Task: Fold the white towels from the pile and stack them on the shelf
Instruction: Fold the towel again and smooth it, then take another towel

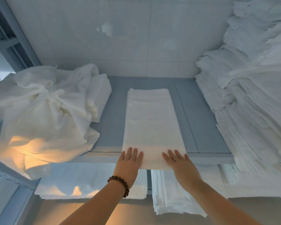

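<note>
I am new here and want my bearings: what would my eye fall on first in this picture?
First, the long folded towel in the middle of the shelf, with the left hand and right hand pressing flat on its near end. Then the loose pile of white cloth at the left and the tall stack at the right.

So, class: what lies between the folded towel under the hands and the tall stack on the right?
Only bare shelf, crossed by a thin seam, separates towel from stack; head view.
</note>
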### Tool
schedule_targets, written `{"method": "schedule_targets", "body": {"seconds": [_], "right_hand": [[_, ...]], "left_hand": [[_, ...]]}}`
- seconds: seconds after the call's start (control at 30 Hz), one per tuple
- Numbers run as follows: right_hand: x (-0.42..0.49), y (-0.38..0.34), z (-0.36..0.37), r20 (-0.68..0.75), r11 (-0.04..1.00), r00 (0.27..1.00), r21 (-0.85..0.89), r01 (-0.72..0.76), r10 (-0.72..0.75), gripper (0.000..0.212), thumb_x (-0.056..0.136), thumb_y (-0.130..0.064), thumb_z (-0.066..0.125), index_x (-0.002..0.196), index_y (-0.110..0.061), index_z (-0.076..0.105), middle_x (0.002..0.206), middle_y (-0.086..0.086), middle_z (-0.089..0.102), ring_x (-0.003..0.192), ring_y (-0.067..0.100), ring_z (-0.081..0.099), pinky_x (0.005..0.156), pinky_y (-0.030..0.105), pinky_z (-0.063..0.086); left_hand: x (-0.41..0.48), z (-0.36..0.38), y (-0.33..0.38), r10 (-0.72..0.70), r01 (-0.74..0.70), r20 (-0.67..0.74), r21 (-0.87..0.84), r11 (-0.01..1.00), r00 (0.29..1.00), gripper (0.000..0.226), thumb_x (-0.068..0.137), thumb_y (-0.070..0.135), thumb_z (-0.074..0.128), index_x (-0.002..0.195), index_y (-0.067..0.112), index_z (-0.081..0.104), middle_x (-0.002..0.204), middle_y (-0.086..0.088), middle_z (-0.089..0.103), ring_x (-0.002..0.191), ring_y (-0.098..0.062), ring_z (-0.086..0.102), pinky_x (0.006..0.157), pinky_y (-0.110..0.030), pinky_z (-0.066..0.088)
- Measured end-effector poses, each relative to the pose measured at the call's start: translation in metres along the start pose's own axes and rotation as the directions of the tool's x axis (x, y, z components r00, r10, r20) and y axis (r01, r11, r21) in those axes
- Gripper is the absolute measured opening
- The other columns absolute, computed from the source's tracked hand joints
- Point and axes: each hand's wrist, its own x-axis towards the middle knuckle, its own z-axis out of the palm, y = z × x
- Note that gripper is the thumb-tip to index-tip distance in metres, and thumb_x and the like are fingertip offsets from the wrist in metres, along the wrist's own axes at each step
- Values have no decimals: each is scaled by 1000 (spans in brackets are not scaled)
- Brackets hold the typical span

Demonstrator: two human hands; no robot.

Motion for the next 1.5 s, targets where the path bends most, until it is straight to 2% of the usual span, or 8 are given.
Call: {"method": "schedule_targets", "body": {"seconds": [0.23,0.33,0.4,0.53,0.8,1.07,1.27,1.5], "right_hand": [[-56,2,-10,-17,984,1000,179,14,-11,68,94,3,27,145,-42,23,154,-16,26,139,12,31,114,29,24],[-76,5,-41,-3,960,1000,281,10,-9,47,99,-17,39,137,-45,41,136,-7,54,95,0,58,83,14,42],[-85,5,-62,-34,947,999,321,32,-22,40,96,-22,48,130,-43,50,119,-8,64,67,-12,44,63,6,33],[-105,0,-95,30,904,995,422,74,-96,32,92,-24,57,122,-36,61,103,-15,67,66,-9,54,59,8,40],[-130,-11,-145,138,888,970,444,119,-199,11,89,-31,62,82,-40,61,64,-33,57,59,-17,50,56,3,36],[-87,8,-167,-214,763,976,638,103,47,18,76,-26,76,73,-12,67,77,11,66,68,13,55,64,28,37],[-19,37,-148,-291,600,932,793,109,216,11,82,-22,70,75,-15,65,69,0,61,65,12,52,62,30,36],[87,58,-106,-281,585,885,811,12,372,10,85,-21,67,88,-12,64,80,6,62,73,21,55,67,32,40]], "left_hand": [[-54,-25,-8,103,-108,-52,-109,988,993,61,90,1,33,144,28,25,147,4,35,134,-16,32,114,-33,22],[-73,-53,-18,106,-123,-90,-213,969,990,47,95,16,32,139,35,36,131,2,53,113,-21,51,97,-31,38],[-84,-72,-24,105,-129,-101,-276,952,989,43,95,23,37,136,36,43,128,1,57,112,-21,54,93,-31,41],[-105,-103,-35,174,-162,-9,-403,901,985,35,90,26,49,121,34,62,105,6,69,91,-15,62,79,-26,48],[-134,-141,-54,286,-239,37,-458,856,957,38,83,38,60,58,14,46,48,7,31,44,-10,29,44,-18,22],[-91,-157,-81,66,-217,-242,-679,701,968,30,77,38,74,51,34,61,49,17,51,48,0,45,50,-11,33],[-24,-146,-97,-212,-155,-303,-840,519,929,22,73,36,78,69,19,66,64,7,58,59,-4,51,57,-15,38],[74,-115,-98,-383,-25,-335,-779,627,861,23,81,38,69,75,20,56,73,2,59,72,-18,56,61,-28,39]]}}
